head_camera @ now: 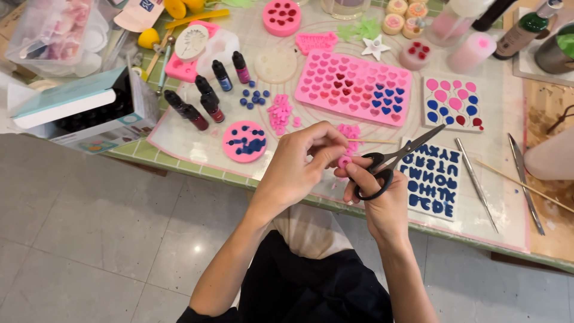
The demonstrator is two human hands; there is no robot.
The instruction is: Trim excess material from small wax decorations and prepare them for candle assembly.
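**A:** What is in the hands at the edge of the craft table?

**B:** The left hand (297,167) pinches a small pink ring-shaped cast piece (345,161) between thumb and fingertips, its fingers curled closed around it. The right hand (378,194) grips a pair of black-handled metal scissors (394,158), fingers threaded through the loops, blades pointing up and to the right, slightly parted.

**A:** And where does the piece sit relative to both hands?

**B:** Between them, just beside the scissor handles and touching the left fingertips, above the near table edge. A thin wooden stick (375,141) lies on the table just behind the hands.

**A:** What surrounds them?

**B:** A translucent work mat (179,134) carries a rectangular pink silicone heart mould (354,87), partly filled red and blue, a loose heap of small pink cast pieces (280,113), a round pink mould with blue filling (244,142) and several small dark dropper bottles (206,98). To the right, near the scissors, a clear letter mould filled with blue (431,178).
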